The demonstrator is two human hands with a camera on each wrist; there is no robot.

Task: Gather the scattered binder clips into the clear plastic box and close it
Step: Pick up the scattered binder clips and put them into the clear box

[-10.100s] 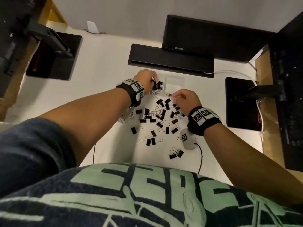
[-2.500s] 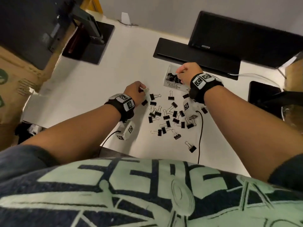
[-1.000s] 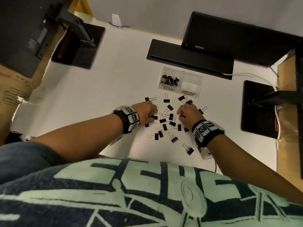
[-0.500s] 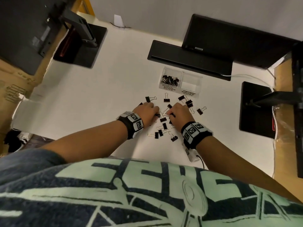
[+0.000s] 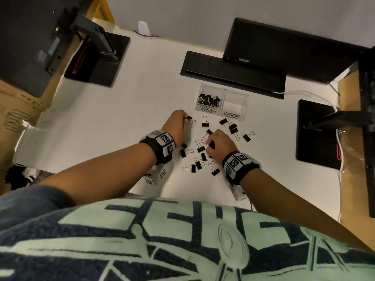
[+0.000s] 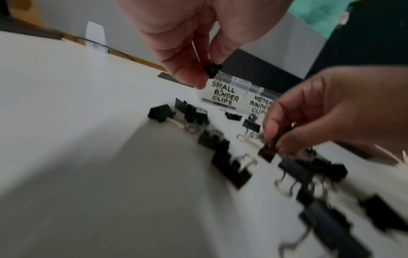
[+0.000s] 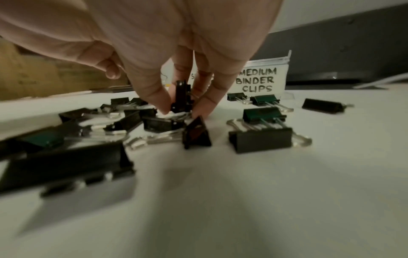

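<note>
A clear plastic box [image 5: 235,102] with two compartments sits on the white desk; its left compartment, labelled small binder clips, holds a heap of clips [image 5: 209,100], and the right one shows nothing inside. Several black binder clips [image 5: 199,160] lie scattered in front of it. My left hand [image 5: 187,120] pinches a small black clip [image 6: 213,70] lifted off the desk, left of the box. My right hand [image 5: 209,144] pinches another black clip [image 7: 181,97] upright in the middle of the pile.
A black keyboard [image 5: 233,75] and a monitor [image 5: 294,49] stand behind the box. Monitor stands sit at the back left [image 5: 97,61] and at the right [image 5: 316,134]. A white cable [image 5: 304,93] runs at the right; the desk's front edge is close to my body.
My left hand has risen and moved toward the box with a small clip pinched in it. My right hand stayed in the pile and has closed on a clip.
</note>
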